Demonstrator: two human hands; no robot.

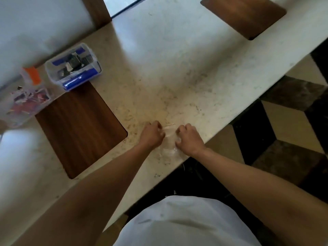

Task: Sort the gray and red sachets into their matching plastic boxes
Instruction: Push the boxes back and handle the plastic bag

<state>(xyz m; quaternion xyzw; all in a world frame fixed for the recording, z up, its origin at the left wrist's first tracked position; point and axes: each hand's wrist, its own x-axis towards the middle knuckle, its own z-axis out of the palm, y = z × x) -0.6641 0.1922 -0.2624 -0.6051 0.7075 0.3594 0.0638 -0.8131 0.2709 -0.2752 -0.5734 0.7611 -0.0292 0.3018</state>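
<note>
Left hand [154, 133] and right hand [188, 137] sit close together at the near edge of the counter [177, 68], both curled and pinching a clear, crumpled plastic bag [169, 142] that lies between and just under them. What the bag holds cannot be made out; no loose sachets show on the counter. Both boxes stand well apart, to the far left: the blue-clipped box [73, 66], holding dark gray sachets, and, left of it, the orange-clipped box [24, 98], holding red ones and partly cut off by the frame edge. By position, the left hand is the nearer to both. A wood inlay [79, 126] lies between hands and boxes. Blur obscures the fingertips.
</note>
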